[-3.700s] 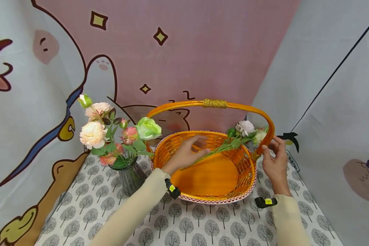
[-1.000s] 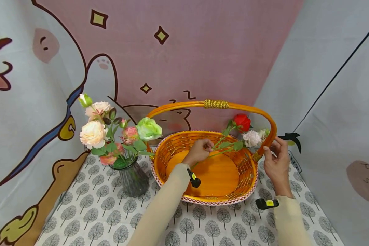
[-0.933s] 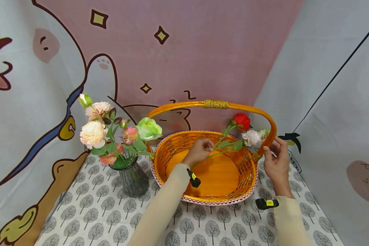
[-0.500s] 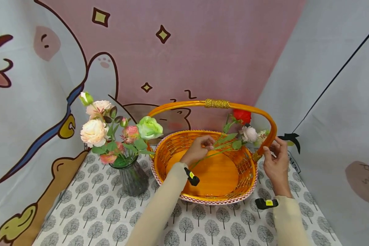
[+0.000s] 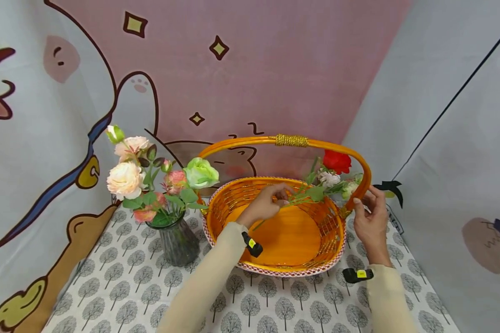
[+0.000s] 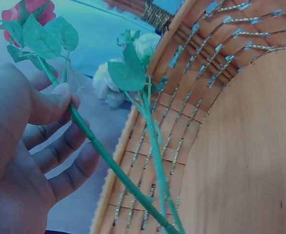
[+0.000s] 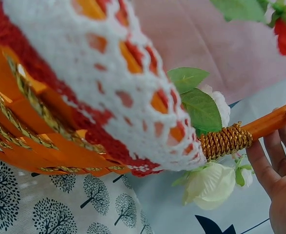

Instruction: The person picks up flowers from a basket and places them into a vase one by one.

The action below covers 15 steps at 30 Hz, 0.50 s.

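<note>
Placement step, apparently: red rose [image 5: 337,161] slanting out of orange wicker basket [image 5: 291,238] beside white flowers [image 5: 328,179], stem [image 6: 126,179] pinched in left hand [image 5: 268,201], basket handle [image 5: 360,188] gripped in right hand [image 5: 372,224], likely calling next for settling, then release.

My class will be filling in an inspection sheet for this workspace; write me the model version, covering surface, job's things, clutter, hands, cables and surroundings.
Surface: tablecloth printed with grey trees.
Job's things: orange basket upright; red flower, stem held; pale flowers at the basket's right end, stems reaching inside.
Clutter: grey vase of mixed flowers, standing left of the basket; nothing else loose seen.
Left hand: pinches the red flower's stem over the basket.
Right hand: grips the basket handle near its right end.
Cables: nothing seen.
Surroundings: pink and pale backdrop with cartoon drawings.
</note>
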Available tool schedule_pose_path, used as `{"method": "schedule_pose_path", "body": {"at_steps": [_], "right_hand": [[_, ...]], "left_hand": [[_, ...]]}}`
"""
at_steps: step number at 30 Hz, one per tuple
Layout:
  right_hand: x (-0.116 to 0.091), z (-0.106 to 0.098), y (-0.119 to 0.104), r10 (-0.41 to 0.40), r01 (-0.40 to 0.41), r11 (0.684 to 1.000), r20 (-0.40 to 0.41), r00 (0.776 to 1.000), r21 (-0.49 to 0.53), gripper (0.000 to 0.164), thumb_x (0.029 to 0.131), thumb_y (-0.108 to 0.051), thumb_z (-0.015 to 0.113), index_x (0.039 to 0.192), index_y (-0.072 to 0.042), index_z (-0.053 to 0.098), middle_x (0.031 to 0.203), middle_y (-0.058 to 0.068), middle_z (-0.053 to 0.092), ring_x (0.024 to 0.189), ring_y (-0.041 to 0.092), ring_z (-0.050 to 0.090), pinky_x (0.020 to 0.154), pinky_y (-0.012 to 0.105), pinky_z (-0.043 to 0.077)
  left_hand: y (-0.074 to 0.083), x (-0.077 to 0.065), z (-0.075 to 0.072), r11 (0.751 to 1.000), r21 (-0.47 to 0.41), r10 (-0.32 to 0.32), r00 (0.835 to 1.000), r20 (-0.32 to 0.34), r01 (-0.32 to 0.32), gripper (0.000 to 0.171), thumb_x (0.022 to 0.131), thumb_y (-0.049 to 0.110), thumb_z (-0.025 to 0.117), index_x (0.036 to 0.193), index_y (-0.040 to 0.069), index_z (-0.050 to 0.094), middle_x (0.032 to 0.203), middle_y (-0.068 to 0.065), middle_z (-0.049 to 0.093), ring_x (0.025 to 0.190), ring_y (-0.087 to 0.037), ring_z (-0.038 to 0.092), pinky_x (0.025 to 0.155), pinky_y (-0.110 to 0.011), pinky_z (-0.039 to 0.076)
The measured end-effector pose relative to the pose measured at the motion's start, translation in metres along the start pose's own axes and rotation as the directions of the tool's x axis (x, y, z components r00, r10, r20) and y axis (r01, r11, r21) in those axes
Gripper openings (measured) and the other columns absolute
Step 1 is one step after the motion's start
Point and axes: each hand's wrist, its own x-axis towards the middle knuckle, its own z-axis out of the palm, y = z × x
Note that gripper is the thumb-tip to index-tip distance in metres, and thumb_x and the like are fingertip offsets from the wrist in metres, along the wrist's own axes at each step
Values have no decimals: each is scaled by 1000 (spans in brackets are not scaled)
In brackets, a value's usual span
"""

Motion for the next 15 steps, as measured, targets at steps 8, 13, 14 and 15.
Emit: {"method": "schedule_pose_path", "body": {"at_steps": [8, 13, 14, 15], "right_hand": [[0, -1, 1, -23, 23, 1000, -13, 1000, 16, 50, 105, -5, 55, 153, -13, 42, 124, 18, 64, 105, -9, 57, 84, 0, 45], [0, 1, 1, -9, 10, 1000, -8, 1000, 22, 50, 105, -6, 55, 153, -16, 43, 123, 7, 63, 106, -9, 57, 84, 0, 45], [0, 2, 1, -4, 4, 1000, -10, 1000, 21, 50, 105, -6, 54, 153, -17, 43, 123, 6, 63, 106, -9, 57, 84, 0, 45], [-1, 2, 1, 2, -2, 1000, -11, 1000, 16, 50, 106, -7, 54, 153, -17, 43, 124, 5, 63, 107, -9, 57, 85, 0, 45]], "left_hand": [[17, -22, -12, 996, 72, 44, 997, 58, -48, 26, 105, 14, 58, 128, 26, 65, 100, 4, 63, 88, -13, 57, 77, -28, 50], [24, -38, -18, 997, 49, 63, 996, 56, -66, 26, 105, 14, 59, 128, 26, 66, 100, 5, 63, 89, -13, 57, 77, -33, 51], [26, -41, -20, 996, 47, 75, 996, 54, -77, 26, 105, 14, 59, 128, 25, 66, 100, 5, 63, 89, -14, 57, 76, -34, 51], [28, -45, -22, 995, 53, 86, 995, 51, -89, 26, 105, 15, 60, 128, 24, 66, 99, 5, 63, 88, -13, 57, 75, -34, 52]]}}
